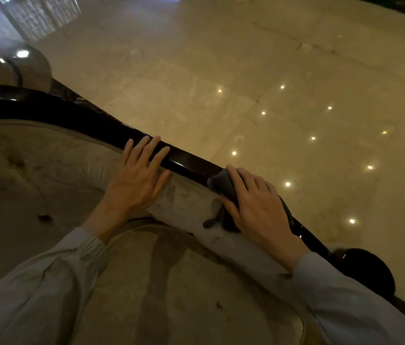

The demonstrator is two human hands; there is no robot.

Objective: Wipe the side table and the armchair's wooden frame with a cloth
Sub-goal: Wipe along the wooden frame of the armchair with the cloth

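While the right hand (258, 202) presses the grey cloth (221, 185) flat onto the armchair's dark wooden frame (186, 159), the left hand (138, 173) rests open on the rail further left. Frame-wiping looks under way; no side table shows, so its state is unknowable.

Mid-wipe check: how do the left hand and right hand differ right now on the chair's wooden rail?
The left hand is bare and lies flat with fingers spread; the right hand presses a dark grey cloth onto the wooden rail. The left hand sits farther up the rail, the right hand lower, nearer the person. Both touch the rail, palms down.
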